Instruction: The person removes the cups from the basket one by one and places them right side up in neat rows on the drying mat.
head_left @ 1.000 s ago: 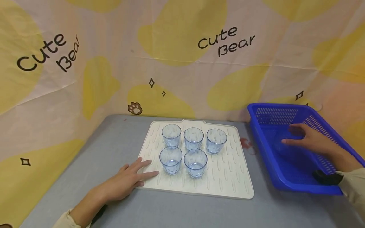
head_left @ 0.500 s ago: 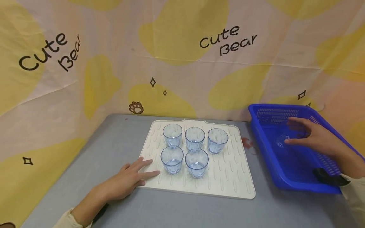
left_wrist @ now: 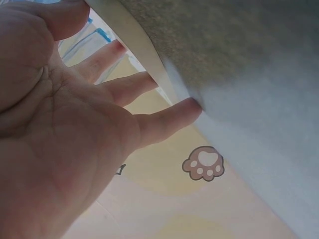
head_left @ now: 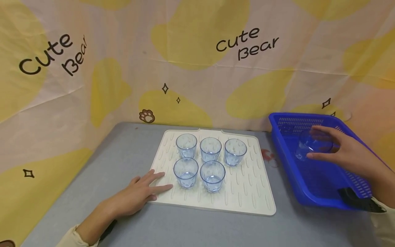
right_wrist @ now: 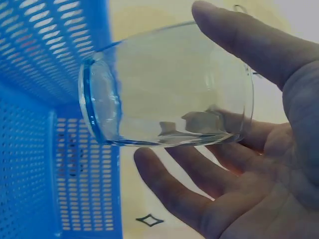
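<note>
Several clear blue-tinted glasses (head_left: 211, 159) stand upright in two rows on a white ribbed mat (head_left: 247, 192). My left hand (head_left: 145, 192) lies flat with straight fingers on the mat's near left corner (left_wrist: 149, 59), beside the front left glass. My right hand (head_left: 336, 151) grips another clear glass (head_left: 311, 144) lying on its side, lifted above the floor of a blue slotted basket (head_left: 308, 192). In the right wrist view the thumb and fingers wrap round this glass (right_wrist: 164, 84), its thick base toward the basket wall (right_wrist: 35, 164).
The mat and basket sit on a grey table (head_left: 129, 151). A yellow and cream "Cute Bear" cloth (head_left: 197, 61) closes off the back and sides. A reddish stain (head_left: 267, 156) marks the table between mat and basket.
My right hand has closed round the glass in the basket and lifted it upward. My left hand has stayed put on the mat corner.
</note>
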{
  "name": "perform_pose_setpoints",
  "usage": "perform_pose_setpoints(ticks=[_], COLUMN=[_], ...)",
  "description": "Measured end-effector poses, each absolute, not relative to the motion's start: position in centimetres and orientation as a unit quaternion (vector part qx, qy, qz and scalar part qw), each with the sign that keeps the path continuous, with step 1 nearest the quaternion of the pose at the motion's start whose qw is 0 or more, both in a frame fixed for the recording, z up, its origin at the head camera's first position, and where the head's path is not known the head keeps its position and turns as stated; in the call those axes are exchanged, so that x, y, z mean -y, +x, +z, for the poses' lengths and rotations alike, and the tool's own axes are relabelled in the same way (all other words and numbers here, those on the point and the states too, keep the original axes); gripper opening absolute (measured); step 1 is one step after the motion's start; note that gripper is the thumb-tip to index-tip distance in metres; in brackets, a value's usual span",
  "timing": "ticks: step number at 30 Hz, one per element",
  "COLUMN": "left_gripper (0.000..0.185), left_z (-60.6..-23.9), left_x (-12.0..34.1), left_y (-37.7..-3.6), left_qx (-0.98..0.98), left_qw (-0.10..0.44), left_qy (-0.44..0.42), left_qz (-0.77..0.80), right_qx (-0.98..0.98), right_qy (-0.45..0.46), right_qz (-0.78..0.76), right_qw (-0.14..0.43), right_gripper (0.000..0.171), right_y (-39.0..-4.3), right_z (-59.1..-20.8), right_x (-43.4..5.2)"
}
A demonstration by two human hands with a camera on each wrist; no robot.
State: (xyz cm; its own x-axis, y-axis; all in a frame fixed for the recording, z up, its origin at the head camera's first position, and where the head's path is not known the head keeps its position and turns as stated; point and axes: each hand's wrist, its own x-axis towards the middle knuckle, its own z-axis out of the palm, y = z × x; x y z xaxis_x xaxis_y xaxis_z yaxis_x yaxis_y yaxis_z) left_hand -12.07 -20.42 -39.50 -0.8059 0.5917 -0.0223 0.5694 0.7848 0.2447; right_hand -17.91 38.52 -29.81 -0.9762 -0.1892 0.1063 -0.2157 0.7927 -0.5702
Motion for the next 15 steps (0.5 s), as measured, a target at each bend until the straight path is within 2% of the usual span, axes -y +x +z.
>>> perform_pose_setpoints(ticks=[15], left_gripper=[0.057], left_z=[-39.8], left_x=[20.5], left_y=[-12.1], left_qx=[-0.942], left_qw=[0.034], left_qy=[0.316], left_qz=[0.107], right_qx=[0.941], right_qy=[0.08], right_qz=[0.326], right_qw=[0.049], right_gripper=[0.086], right_y=[-15.4], right_z=[-30.6], right_x=[-38.3])
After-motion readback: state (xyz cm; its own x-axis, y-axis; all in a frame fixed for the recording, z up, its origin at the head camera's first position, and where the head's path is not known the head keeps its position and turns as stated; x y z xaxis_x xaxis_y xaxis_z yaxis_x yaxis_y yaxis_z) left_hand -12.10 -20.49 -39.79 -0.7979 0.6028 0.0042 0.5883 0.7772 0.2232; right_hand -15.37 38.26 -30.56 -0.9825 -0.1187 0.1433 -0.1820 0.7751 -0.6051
